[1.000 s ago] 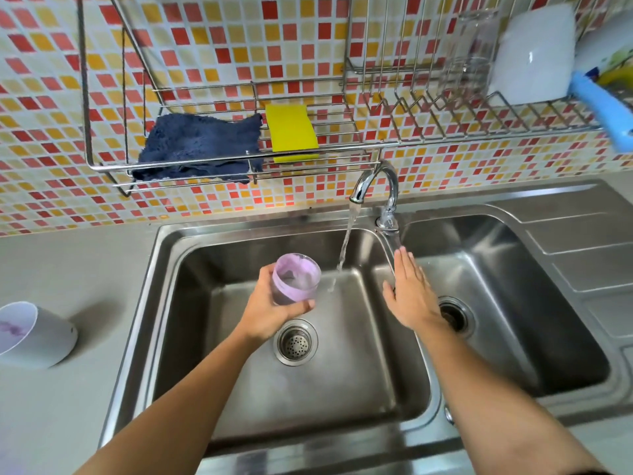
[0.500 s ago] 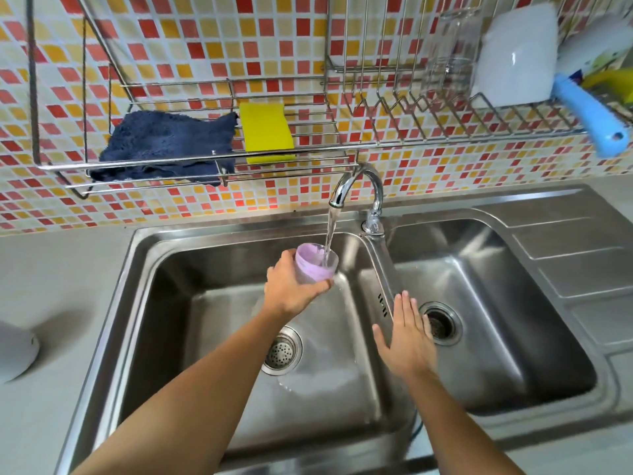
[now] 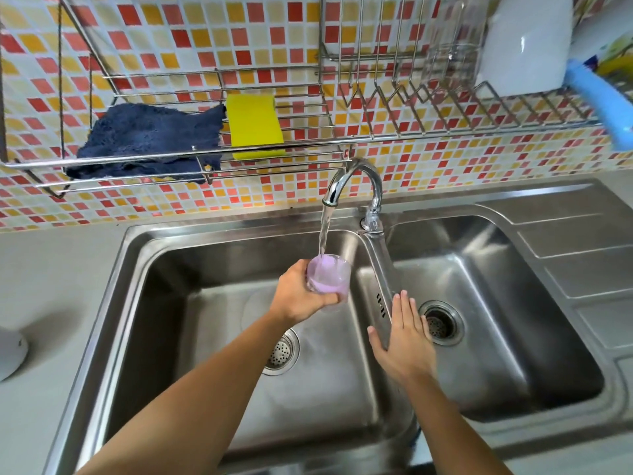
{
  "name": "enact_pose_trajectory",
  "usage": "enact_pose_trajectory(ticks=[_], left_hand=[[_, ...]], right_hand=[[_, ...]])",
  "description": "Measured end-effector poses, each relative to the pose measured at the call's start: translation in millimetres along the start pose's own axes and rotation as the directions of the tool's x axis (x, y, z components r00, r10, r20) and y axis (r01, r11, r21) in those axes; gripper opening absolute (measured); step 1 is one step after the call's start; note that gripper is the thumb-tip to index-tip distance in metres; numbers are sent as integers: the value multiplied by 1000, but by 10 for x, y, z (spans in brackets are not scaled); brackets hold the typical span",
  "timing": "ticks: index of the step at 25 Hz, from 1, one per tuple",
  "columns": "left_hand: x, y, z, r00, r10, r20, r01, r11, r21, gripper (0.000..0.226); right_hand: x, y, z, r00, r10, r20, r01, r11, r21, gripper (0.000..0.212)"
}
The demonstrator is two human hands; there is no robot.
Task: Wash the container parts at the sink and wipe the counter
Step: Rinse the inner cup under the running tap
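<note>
My left hand (image 3: 301, 294) grips a clear cup (image 3: 329, 275) with purple liquid inside, upright over the left basin of the steel sink (image 3: 144, 265). Water runs from the tap (image 3: 356, 181) straight into the cup. My right hand (image 3: 404, 334) hovers flat with straight fingers over the divider between the two basins, holding nothing. A white container part (image 3: 8, 351) lies on the grey counter (image 3: 44, 279) at the far left, mostly cut off by the frame edge.
A wire rack on the tiled wall holds a dark blue cloth (image 3: 147, 138) and a yellow sponge (image 3: 255, 125). Further right it carries a glass (image 3: 452, 42), a white board (image 3: 527, 42) and a blue-handled brush (image 3: 599, 101). A draining board lies right of the sink.
My left hand carried the cup right, under the running water, and the cup has filled with purple water. My right hand drew back from beside the tap base to over the divider.
</note>
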State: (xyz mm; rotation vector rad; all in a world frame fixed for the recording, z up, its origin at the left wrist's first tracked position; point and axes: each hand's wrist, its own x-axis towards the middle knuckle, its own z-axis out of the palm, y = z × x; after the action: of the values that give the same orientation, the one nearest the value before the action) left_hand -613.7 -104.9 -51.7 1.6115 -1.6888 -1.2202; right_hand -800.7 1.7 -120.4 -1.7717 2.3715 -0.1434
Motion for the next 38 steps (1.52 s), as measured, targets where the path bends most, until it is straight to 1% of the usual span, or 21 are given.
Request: enact_pose_trajectory(ticks=[3, 6, 11, 21, 26, 30, 32, 33, 35, 36, 37, 38], left_hand=[[-11, -35, -48, 1000, 3, 0, -3, 1000, 4, 66], [-11, 18, -70, 1000, -3, 31, 3, 1000, 4, 69], [30, 41, -114, 1000, 1, 28, -2, 1000, 25, 73], [27, -46, -149, 999, -18, 30, 15, 996, 92, 72], [24, -9, -162, 1000, -17, 10, 16, 998, 58, 74], [34, -11, -160, 1000, -14, 14, 13, 997, 74, 77], [36, -38, -159, 1000, -16, 8, 15, 997, 72, 77], [30, -57, -158, 1000, -16, 13, 15, 997, 76, 77], [31, -76, -161, 1000, -16, 13, 15, 997, 75, 79], [42, -73, -166, 1000, -15, 15, 14, 997, 71, 80], [45, -62, -164, 1000, -12, 23, 10, 998, 65, 80], [51, -49, -160, 1000, -6, 27, 4, 998, 58, 79]], right_hand=[[-4, 7, -11, 1000, 4, 2, -4, 1000, 18, 89], [-5, 19, -13, 1000, 2, 7, -2, 1000, 19, 89], [5, 13, -19, 1000, 2, 9, -3, 1000, 24, 88], [2, 17, -6, 1000, 5, 23, -6, 1000, 28, 89], [-10, 4, -6, 1000, 1, 11, -1, 1000, 29, 89], [-1, 26, -16, 1000, -12, 13, 12, 999, 42, 86], [-1, 27, -17, 1000, -20, -15, 22, 993, 120, 80], [-13, 26, -25, 999, 0, -44, 9, 978, 208, 76], [25, 22, -114, 986, 111, -125, -43, 893, 448, 61], [96, 25, -185, 969, 171, -177, -51, 844, 534, 53], [197, 39, -275, 951, 210, -226, -52, 833, 551, 47], [347, 44, -380, 942, 198, -270, -30, 852, 522, 42]])
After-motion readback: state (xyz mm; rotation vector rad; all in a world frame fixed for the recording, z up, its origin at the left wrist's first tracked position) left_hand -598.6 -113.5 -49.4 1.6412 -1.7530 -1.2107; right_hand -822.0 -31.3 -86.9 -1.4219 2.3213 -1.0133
